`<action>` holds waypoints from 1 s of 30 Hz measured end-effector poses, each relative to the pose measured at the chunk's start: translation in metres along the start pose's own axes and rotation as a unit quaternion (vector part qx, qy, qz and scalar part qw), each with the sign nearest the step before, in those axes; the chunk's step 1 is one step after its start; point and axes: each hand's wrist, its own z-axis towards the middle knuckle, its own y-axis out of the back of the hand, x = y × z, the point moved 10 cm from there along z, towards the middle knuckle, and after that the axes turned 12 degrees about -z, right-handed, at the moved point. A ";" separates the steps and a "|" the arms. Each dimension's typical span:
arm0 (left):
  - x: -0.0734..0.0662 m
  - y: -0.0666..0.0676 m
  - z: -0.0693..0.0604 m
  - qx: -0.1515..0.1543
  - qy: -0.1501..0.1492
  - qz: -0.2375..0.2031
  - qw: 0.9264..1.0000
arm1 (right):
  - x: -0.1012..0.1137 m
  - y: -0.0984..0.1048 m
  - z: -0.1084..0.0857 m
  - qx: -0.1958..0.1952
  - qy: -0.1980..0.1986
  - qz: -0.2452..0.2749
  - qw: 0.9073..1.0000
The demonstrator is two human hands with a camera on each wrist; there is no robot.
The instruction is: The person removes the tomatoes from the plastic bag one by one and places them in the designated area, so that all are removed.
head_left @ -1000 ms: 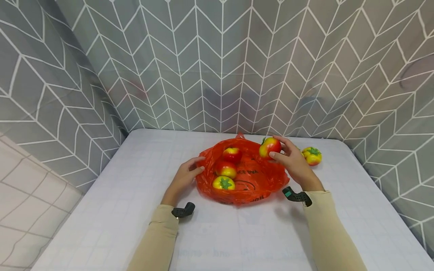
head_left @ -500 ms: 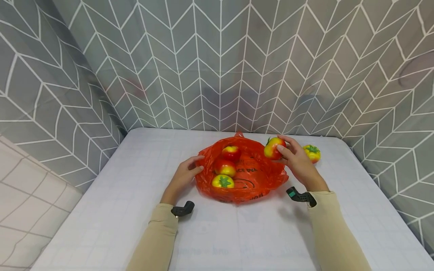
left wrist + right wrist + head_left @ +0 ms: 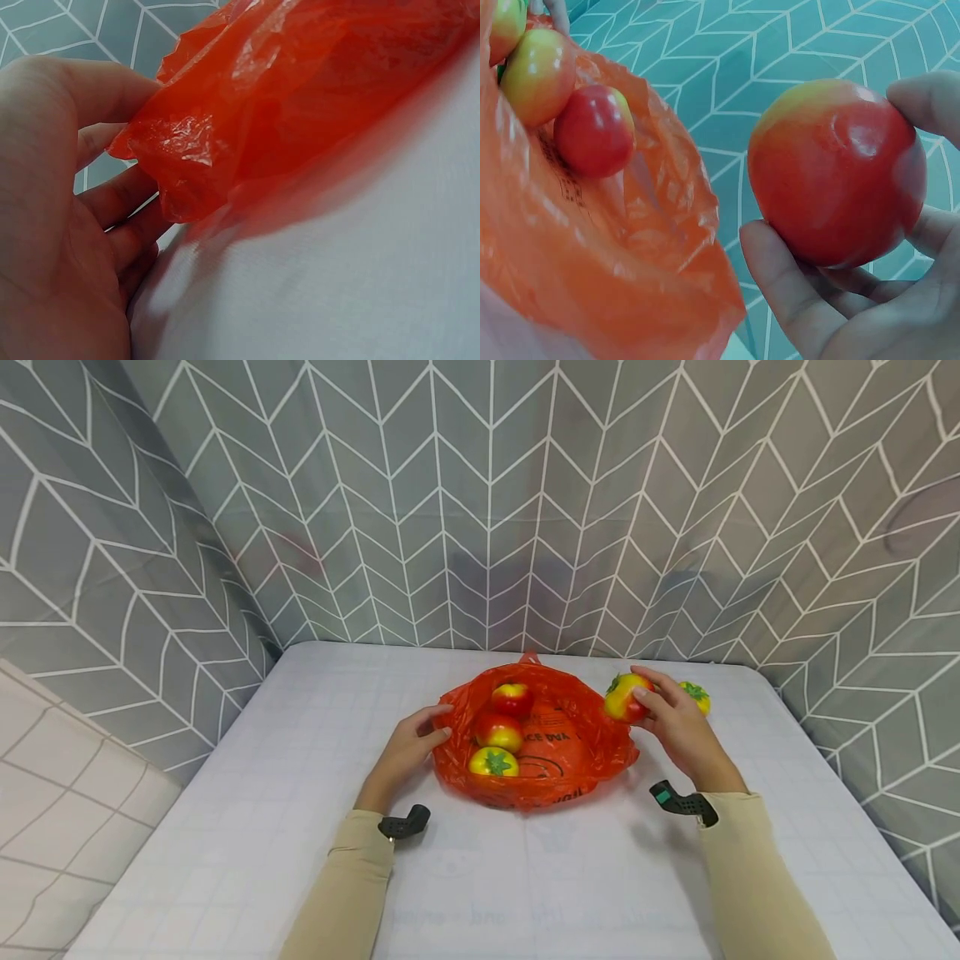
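Observation:
An open red plastic bag (image 3: pixel 566 739) lies on the table with three red-and-yellow toy tomatoes (image 3: pixel 498 732) inside, towards its left side. At the bag's left rim, my left hand (image 3: pixel 406 748) holds the edge of the film; in the left wrist view the thumb and fingers (image 3: pixel 124 196) of this hand lie around the crumpled edge. My right hand (image 3: pixel 686 731) grips another red-and-yellow tomato (image 3: pixel 628 697) above the bag's right edge. The right wrist view shows that tomato (image 3: pixel 836 172) between thumb and fingertips, apart from the bag (image 3: pixel 671 195).
One more yellow tomato (image 3: pixel 696 696) sits on the white table (image 3: pixel 480 877) just behind my right hand, partly hidden by it. A grey patterned curtain (image 3: pixel 487 510) stands along the table's back and sides.
My right hand has moved to the right with its tomato, from over the bag's interior to its right edge. The left hand and the bag have hardly moved.

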 end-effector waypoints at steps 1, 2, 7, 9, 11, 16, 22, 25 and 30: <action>0.000 0.000 0.000 -0.001 0.003 0.002 1.000 | -0.001 0.001 -0.001 0.001 -0.002 0.002 1.000; 0.000 0.000 0.000 -0.002 0.006 0.004 1.000 | -0.002 0.002 -0.002 0.000 -0.007 0.002 1.000; 0.001 0.000 0.000 -0.003 0.009 0.005 1.000 | -0.007 0.007 -0.004 -0.004 -0.019 0.013 1.000; 0.001 0.000 0.000 -0.003 0.007 0.005 1.000 | -0.009 0.009 -0.005 -0.007 -0.018 0.018 1.000; 0.002 0.000 0.000 -0.002 0.006 0.004 1.000 | -0.010 0.010 -0.006 -0.011 -0.016 0.022 1.000; 0.002 0.000 0.001 -0.001 0.004 0.002 1.000 | -0.012 0.015 -0.009 -0.022 -0.005 0.032 0.999; 0.003 0.000 0.001 -0.003 0.009 0.002 1.000 | -0.016 0.021 -0.011 -0.027 0.004 0.054 0.998; 0.001 0.000 0.000 -0.003 0.007 0.003 1.000 | -0.018 0.023 -0.012 -0.024 0.007 0.078 0.997; -0.002 -0.001 0.000 0.001 -0.004 0.005 1.000 | -0.022 0.027 -0.014 -0.023 0.005 0.081 0.996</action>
